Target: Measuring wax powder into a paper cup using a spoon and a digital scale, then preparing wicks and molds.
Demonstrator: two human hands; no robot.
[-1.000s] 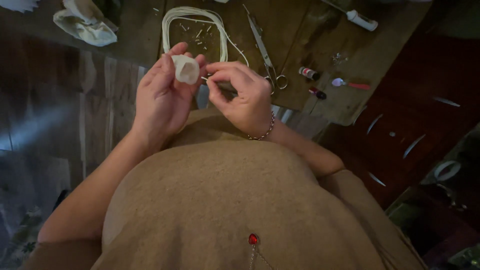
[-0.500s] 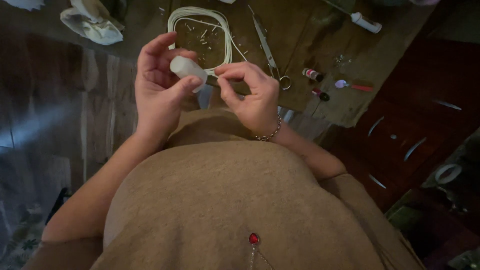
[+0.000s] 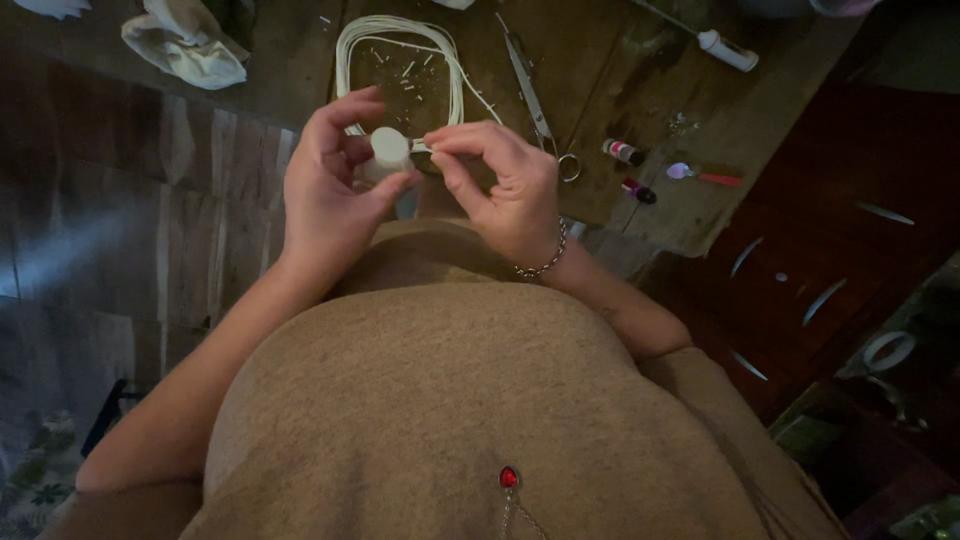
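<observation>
Spool [image 3: 388, 152] pinched in left hand [image 3: 335, 195] — right hand [image 3: 500, 190] touching it.

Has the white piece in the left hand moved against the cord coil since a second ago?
Yes, slightly. The white piece in the left hand has turned and sits a little lower against the cord coil; the right hand pinches beside it.

Smooth white plastic spool [image 3: 388, 150], shiny metal scissors [image 3: 535, 95], matt worn wooden table [image 3: 600, 50], crumpled white cloth [image 3: 185, 45].
</observation>
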